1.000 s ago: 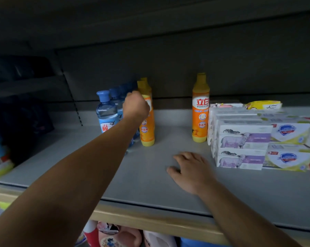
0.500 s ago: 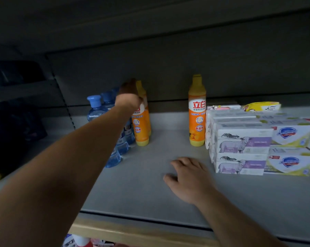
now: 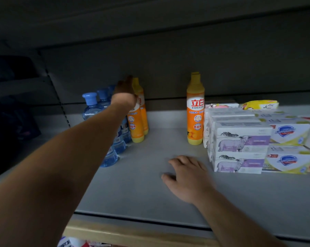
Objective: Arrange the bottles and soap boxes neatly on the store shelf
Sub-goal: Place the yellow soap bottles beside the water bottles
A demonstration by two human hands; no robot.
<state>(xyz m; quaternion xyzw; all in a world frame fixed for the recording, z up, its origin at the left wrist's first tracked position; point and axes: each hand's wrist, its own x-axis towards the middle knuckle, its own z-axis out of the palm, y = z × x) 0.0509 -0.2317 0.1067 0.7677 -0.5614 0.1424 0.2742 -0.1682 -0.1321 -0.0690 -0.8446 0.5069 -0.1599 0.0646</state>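
Note:
My left hand (image 3: 124,97) reaches deep into the shelf and closes around the neck of an orange bottle (image 3: 135,125), hiding its cap. A second orange bottle (image 3: 145,118) stands just behind it. Beside them on the left is a row of clear blue-capped bottles (image 3: 91,107). A third orange bottle (image 3: 195,111) stands alone, touching the stacked white soap boxes with a sheep print (image 3: 239,141). My right hand (image 3: 186,177) lies flat on the grey shelf (image 3: 132,184), fingers spread, holding nothing.
More soap boxes with a blue shield logo (image 3: 288,132) are stacked at the right, and a yellow pack (image 3: 261,104) lies behind them. The shelf's wooden front edge (image 3: 132,234) runs below my arms. Goods on a lower shelf (image 3: 72,243) peek out beneath it.
My left hand has pushed the orange bottle further back, close in front of the second one and next to the blue-capped row. The right hand has stayed flat on the shelf.

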